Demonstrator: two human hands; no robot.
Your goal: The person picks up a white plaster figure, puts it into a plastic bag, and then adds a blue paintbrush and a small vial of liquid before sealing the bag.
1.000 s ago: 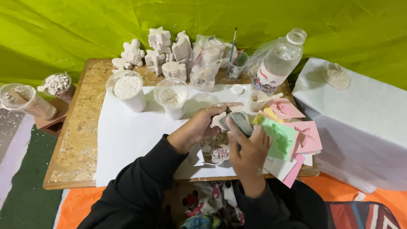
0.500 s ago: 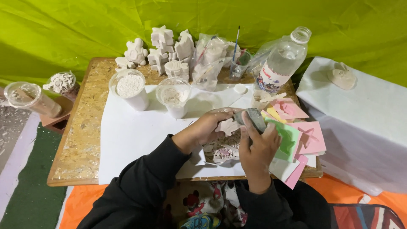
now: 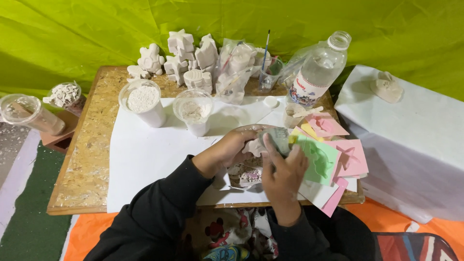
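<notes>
a low chipboard table [image 3: 92, 159] carries a big white paper sheet [image 3: 150, 159]. on the sheet stand two plastic cups of white powder [image 3: 145, 102]. at the back edge are white plaster figures [image 3: 181, 58], a plastic bottle [image 3: 316, 72], and coloured mould sheets [image 3: 333, 154] at right.

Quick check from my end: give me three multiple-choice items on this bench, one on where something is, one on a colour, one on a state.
1. The clear plastic bottle stands: A) back right of the wooden table B) front left C) on the floor.
2. The top sheet beside the right hand is: A) blue B) green C) black.
3. The bottle's mouth is: A) capped B) open C) corked.

A: it stands near the far right corner.
B: the sheet is pale green, over pink ones.
B: the neck shows no cap.
</notes>
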